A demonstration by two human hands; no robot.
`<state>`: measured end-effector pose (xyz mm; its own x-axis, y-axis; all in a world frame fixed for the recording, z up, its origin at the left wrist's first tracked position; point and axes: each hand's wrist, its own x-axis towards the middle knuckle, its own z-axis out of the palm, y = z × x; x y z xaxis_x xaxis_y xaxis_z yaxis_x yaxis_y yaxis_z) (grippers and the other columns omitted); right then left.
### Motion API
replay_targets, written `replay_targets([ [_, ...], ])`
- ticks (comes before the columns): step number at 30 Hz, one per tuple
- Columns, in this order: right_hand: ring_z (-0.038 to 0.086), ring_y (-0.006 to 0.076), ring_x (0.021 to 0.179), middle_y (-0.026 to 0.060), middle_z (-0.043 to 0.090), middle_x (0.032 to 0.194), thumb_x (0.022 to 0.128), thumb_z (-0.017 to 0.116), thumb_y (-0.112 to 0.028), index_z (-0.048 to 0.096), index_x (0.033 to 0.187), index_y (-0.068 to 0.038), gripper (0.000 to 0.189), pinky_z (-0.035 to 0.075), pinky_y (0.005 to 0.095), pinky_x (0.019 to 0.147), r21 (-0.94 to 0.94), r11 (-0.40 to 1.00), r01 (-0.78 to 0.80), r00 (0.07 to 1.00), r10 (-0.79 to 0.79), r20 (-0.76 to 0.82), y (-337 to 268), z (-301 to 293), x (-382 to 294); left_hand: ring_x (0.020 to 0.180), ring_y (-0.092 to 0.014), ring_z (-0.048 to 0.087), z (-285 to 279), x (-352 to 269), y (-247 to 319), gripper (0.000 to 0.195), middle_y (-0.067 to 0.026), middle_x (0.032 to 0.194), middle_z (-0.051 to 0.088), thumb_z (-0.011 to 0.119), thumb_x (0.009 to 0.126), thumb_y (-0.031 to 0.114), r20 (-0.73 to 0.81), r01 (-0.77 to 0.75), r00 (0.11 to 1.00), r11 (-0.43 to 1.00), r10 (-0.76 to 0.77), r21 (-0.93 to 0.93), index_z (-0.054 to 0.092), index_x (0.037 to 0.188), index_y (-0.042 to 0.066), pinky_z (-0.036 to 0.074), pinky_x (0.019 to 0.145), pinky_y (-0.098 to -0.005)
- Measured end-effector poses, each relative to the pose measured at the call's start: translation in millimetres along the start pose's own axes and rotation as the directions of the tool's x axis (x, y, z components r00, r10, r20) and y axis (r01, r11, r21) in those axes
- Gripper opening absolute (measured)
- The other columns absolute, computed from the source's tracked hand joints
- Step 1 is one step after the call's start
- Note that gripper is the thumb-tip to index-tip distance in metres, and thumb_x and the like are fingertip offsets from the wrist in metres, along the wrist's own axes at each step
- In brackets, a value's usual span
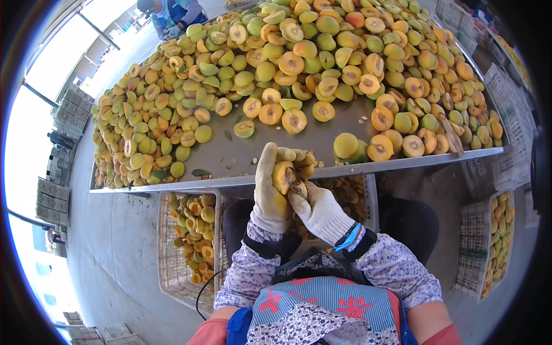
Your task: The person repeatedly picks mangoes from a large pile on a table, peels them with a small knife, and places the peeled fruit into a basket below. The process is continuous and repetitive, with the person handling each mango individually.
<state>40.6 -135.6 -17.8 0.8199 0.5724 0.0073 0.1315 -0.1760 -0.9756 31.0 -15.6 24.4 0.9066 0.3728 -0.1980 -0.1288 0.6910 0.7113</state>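
My left hand (274,189), in a stained cotton glove, holds a halved yellow fruit (282,177), apparently an apricot or peach, just over the near edge of a metal table (241,151). My right hand (323,211), gloved too, with a blue band at the wrist, grips a small curved metal tool (296,183) against the fruit's cut face; its fingers hide most of the tool. On the table lies a large heap of halved fruit (267,73), green to orange, many with the pit side showing. A few halves (294,121) rest cut side up in front of my hands.
Below the table's rim stand a plastic crate (166,258) of hollowed halves at left and another crate (371,202) between my knees. A crate (470,250) of fruit stands at right. A wooden-looking stick (450,136) lies at the table's right. Another person (177,17) is beyond the far left edge.
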Motion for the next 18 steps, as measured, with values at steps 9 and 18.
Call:
replay_targets([
  [9, 0.070, 0.0342, 0.081, 0.0208, 0.070, 0.085, 0.105, 0.056, -0.030, 0.067, 0.104, 0.002, 0.034, 0.054, 0.0395, 0.074, 0.127, 0.992, -0.022, 0.994, 0.008, 0.110, 8.1, 10.8, -6.0, 0.078, -0.028, 0.068, -22.9, 4.0, 5.4, 0.041, -0.0118, 0.082, 0.065, 0.050, 0.107, 0.043, 0.135, 0.058, 0.989, 0.995, -0.068, 0.079, 0.060, 0.089, 0.007, 0.058, 0.069, -0.0381],
  [18, 0.070, 0.0308, 0.077, 0.0179, 0.071, 0.084, 0.106, 0.056, -0.032, 0.068, 0.103, 0.002, 0.036, 0.054, 0.0384, 0.070, 0.326, 0.913, -0.245, 0.961, 0.184, 0.208, 10.4, 23.4, -13.3, 0.085, -0.029, 0.070, -20.0, -2.7, 12.7, 0.046, -0.0140, 0.090, 0.067, 0.049, 0.108, 0.046, 0.117, 0.124, 0.982, 0.977, -0.146, 0.173, 0.063, 0.097, 0.003, 0.060, 0.078, -0.0396],
])
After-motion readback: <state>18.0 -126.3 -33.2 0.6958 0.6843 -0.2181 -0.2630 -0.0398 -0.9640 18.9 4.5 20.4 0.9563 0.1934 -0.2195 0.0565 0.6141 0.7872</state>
